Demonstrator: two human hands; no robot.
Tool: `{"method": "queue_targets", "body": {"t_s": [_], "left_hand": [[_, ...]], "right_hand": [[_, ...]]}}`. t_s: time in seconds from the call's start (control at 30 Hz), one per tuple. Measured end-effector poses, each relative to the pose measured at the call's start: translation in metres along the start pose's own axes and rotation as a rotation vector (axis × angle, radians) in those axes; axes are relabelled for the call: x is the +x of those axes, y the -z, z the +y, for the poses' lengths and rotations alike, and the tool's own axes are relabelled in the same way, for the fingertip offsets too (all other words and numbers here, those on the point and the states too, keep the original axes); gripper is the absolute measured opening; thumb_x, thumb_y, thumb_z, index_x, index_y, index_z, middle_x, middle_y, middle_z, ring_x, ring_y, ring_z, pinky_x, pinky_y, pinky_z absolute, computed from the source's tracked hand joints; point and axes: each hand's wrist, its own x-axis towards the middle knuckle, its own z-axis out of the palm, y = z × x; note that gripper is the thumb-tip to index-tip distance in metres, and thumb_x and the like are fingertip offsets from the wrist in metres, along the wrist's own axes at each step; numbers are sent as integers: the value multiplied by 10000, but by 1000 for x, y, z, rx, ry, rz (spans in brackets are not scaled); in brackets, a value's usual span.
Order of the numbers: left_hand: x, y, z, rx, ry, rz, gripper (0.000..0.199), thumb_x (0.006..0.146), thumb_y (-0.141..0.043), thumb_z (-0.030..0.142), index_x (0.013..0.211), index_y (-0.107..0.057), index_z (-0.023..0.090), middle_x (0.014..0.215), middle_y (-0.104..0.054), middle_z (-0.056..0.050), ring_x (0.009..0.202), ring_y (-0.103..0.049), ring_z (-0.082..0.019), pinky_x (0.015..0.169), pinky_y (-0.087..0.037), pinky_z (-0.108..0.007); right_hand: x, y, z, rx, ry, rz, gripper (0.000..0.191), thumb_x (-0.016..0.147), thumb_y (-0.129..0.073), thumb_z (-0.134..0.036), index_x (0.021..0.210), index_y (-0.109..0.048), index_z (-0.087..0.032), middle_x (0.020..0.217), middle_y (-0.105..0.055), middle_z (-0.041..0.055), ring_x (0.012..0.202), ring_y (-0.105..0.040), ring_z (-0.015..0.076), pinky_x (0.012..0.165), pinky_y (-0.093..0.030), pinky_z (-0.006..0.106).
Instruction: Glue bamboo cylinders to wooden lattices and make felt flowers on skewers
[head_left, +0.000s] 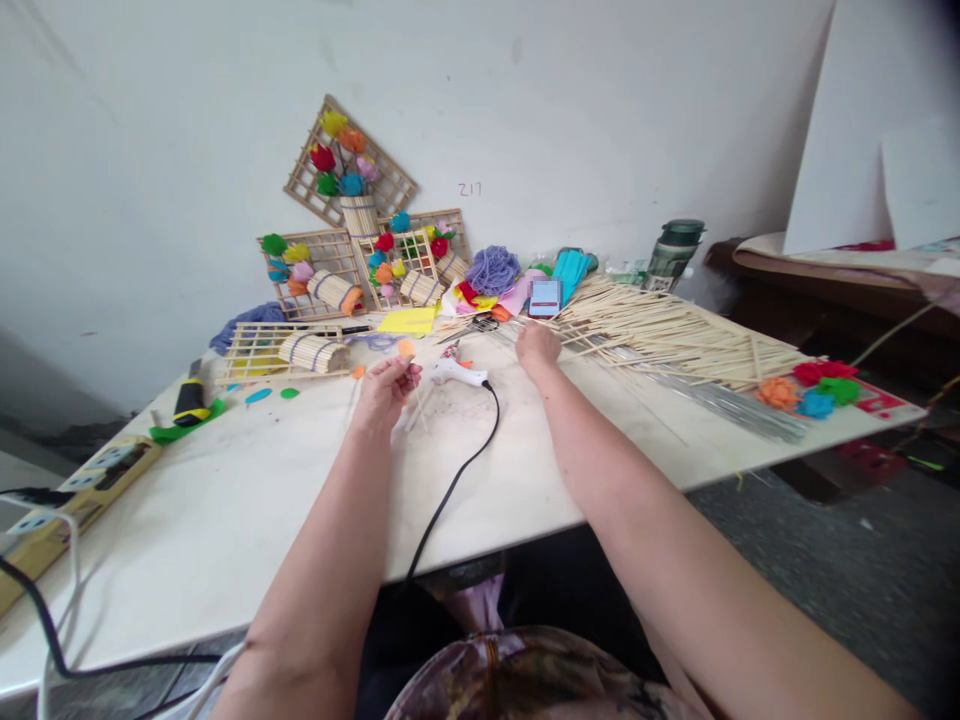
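My left hand [390, 392] is closed, with a small orange paper piece [406, 348] pinched between thumb and fingers. A thin pale stick [421, 408] shows just below this hand; I cannot tell whether the hand holds it. Right of it, a white glue gun [457, 372] lies on the table, its black cord running to the front edge. My right hand [538, 345] reaches to the back of the table, just below a phone [544, 298] with a lit screen. Its fingers are turned away and hidden. Beside it lie an orange scrap [500, 314] and black-handled scissors [484, 322].
Wooden lattices with paper flowers [351, 150] lean on the wall. Many wooden sticks [675, 330] and wires [739, 400] spread across the right. Purple yarn [493, 270] sits at the back. A utility knife [192, 398], a power strip [112, 470] and a bottle [673, 255] stand around.
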Motion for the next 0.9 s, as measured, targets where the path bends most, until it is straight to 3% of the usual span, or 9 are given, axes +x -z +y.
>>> {"method": "queue_targets", "body": {"t_s": [0.2, 0.43, 0.53, 0.67, 0.77, 0.9], "left_hand": [[1, 1, 0, -5, -19, -1, 184, 570, -740, 205, 662, -599, 132, 554, -604, 0, 498, -573, -73, 520, -475, -165], [1, 1, 0, 8, -17, 3, 214, 566, -761, 234, 659, -594, 139, 572, -618, -7, 505, -575, -78, 507, -471, -170], [1, 2, -1, -2, -18, 2, 219, 545, -767, 229, 658, -604, 136, 587, -634, -15, 501, -573, -76, 499, -470, -166], [2, 2, -1, 3, -33, -11, 224, 518, -774, 227, 633, -604, 137, 685, -683, -48, 492, -564, -68, 499, -471, -167], [1, 2, -1, -3, -45, -7, 219, 526, -769, 222, 639, -602, 137, 768, -701, -65, 503, -567, -63, 499, -467, -166], [0, 2, 1, -30, -70, -1, 213, 553, -756, 211, 646, -578, 141, 894, -704, -76, 569, -600, -71, 491, -452, -157]], "right_hand": [[-7, 17, -9, -6, 4, 36, 256, 827, -518, -221, 1022, -649, -117, 1021, -662, 190, 970, -629, 247, 803, -429, 303], [-10, 22, -9, 118, -70, 127, 307, 901, -362, -271, 1022, -627, -176, 980, -675, 121, 946, -618, 237, 761, -434, 308], [-8, 18, -10, 207, -46, 102, 298, 899, -366, -289, 975, -631, -177, 965, -674, 106, 942, -608, 227, 752, -432, 289], [-10, 12, -19, 512, 55, -58, 251, 868, -408, -306, 841, -613, -164, 768, -667, 54, 762, -614, 165, 640, -431, 222], [-22, 10, -31, 849, 135, -277, 186, 844, -436, -266, 728, -545, -168, 535, -557, -21, 509, -529, 100, 491, -373, 172], [-46, 13, -46, 1124, 232, -607, 158, 837, -433, -175, 682, -466, -172, 443, -504, -55, 339, -363, 48, 375, -259, 142]]}}
